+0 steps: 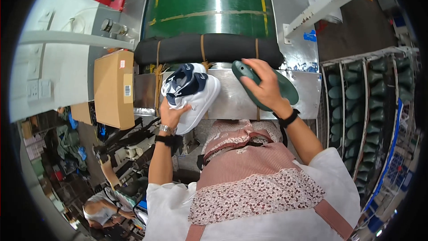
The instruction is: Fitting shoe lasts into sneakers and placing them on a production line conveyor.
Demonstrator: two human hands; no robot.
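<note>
My left hand (171,115) is closed on a white sneaker (200,105) with a navy collar and tongue, held over the near edge of the metal ledge. Its thumb lies across the shoe's side. A dark green shoe last (287,88) is in my right hand (264,82), whose fingers wrap over its top. One round hole shows at the end of the last. The two things are apart, sneaker on the left and last on the right. My right palm hides the middle of the last.
Past the ledge (307,91) lies a black padded roll (178,50) tied with brown strips, then a green conveyor belt (200,0). A cardboard box (113,89) stands left. Racks of green lasts (354,91) fill the right. Another person (100,209) sits lower left.
</note>
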